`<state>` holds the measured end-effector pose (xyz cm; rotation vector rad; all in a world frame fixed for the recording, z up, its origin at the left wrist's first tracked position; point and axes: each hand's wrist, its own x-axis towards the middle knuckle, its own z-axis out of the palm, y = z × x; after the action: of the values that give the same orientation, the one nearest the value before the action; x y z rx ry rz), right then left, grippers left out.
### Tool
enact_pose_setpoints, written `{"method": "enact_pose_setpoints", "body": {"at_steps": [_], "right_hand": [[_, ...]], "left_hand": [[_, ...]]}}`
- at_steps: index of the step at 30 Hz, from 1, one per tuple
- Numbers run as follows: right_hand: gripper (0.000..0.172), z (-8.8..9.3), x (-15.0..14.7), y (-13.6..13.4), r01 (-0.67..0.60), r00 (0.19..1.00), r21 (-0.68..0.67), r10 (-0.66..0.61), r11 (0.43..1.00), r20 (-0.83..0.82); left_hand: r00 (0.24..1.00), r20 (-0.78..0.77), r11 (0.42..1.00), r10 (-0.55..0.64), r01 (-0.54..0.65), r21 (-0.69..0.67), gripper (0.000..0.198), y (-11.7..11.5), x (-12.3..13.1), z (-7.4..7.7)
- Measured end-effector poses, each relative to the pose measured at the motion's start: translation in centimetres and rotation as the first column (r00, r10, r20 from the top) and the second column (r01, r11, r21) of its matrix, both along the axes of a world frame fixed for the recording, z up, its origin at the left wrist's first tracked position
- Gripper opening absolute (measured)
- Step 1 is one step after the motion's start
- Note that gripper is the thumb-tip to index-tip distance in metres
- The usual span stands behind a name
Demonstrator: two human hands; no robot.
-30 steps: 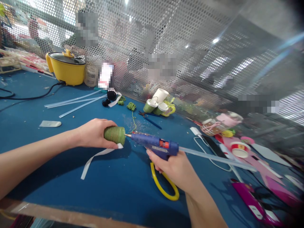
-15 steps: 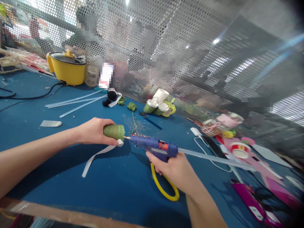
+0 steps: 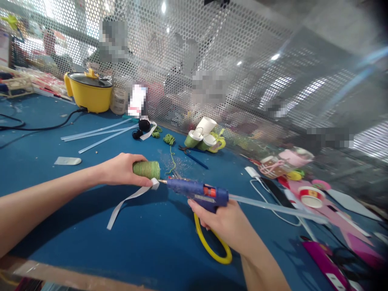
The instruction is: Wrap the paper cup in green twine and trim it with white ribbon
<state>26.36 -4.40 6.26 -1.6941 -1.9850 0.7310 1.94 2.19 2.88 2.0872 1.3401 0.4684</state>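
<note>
Your left hand (image 3: 125, 169) has a snug grip on the yarn-wrapped cup (image 3: 146, 170), which lies on its side, near the middle of the bench (image 3: 79, 242) from its near edge to its far edge. I can't tell if the cup touches the bench. Your left thumb (image 3: 145, 182) also pins one end of the white strip (image 3: 127, 199). Your right hand (image 3: 222, 222) is wrapped around the handle of the glue gun (image 3: 194, 190), with no gap.

The gun's metal tip (image 3: 163, 181) is right by the cup's rim and your thumb. I can't tell if it touches. If either hand slips, that tip could poke your thumb, and if it is hot, that could burn you. If you squeeze too hard, too much glue could come out and ooze onto your skin.

The strip's loose tail droops toward the near edge. It could twist and go on crooked, or stick where you don't want it. The loose green yarn (image 3: 172, 155) lies just past the tip, toward the far edge, so it could get gluey. The long glue stick (image 3: 263, 204) pokes toward the right edge, over the white cable (image 3: 280, 222). If you swing the gun, it could snag there.
</note>
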Motion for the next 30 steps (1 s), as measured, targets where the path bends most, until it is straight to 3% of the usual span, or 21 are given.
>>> {"method": "enact_pose_setpoints", "body": {"at_steps": [8, 14, 16, 18, 21, 26, 30], "right_hand": [[0.028, 0.1, 0.1, 0.0, 0.045, 0.997, -0.066, -0.048, 0.997, -0.054], [0.024, -0.2, 1.1, 1.2, 0.074, 0.942, -0.008, -0.073, 0.997, -0.327], [0.027, -0.6, 2.1, 2.5, 0.132, 0.916, 0.039, -0.106, 0.99, -0.387], [0.027, -1.2, 3.2, 4.1, 0.294, 0.874, 0.093, -0.228, 0.951, -0.429], [0.028, -2.5, 4.6, 6.3, 0.434, 0.871, 0.112, -0.384, 0.894, -0.307], [0.035, -4.6, 5.5, 7.9, 0.472, 0.871, 0.071, -0.452, 0.879, -0.191], [0.038, -4.7, 6.0, 7.7, 0.458, 0.889, 0.137, -0.453, 0.878, -0.073]], "left_hand": [[0.996, 0.084, 1.0, 0.022, -0.022, 0.005, 0.06, -0.1, -0.1, 0.2], [0.972, 0.218, 0.996, 0.085, -0.09, 0.016, 0.061, 0.0, 0.0, -0.2], [0.954, 0.279, 0.992, 0.114, -0.125, 0.02, 0.063, 0.1, 0.0, -0.5], [0.934, 0.335, 0.99, 0.125, -0.138, 0.016, 0.063, 0.1, 0.1, -0.7], [0.91, 0.398, 0.992, 0.121, -0.127, -0.011, 0.063, 0.1, 0.2, -0.7], [0.879, 0.467, 0.996, 0.091, -0.088, -0.029, 0.062, -0.2, 0.3, -0.4], [0.881, 0.467, 0.997, 0.077, -0.082, -0.011, 0.062, -0.4, 0.4, -0.4]]}}
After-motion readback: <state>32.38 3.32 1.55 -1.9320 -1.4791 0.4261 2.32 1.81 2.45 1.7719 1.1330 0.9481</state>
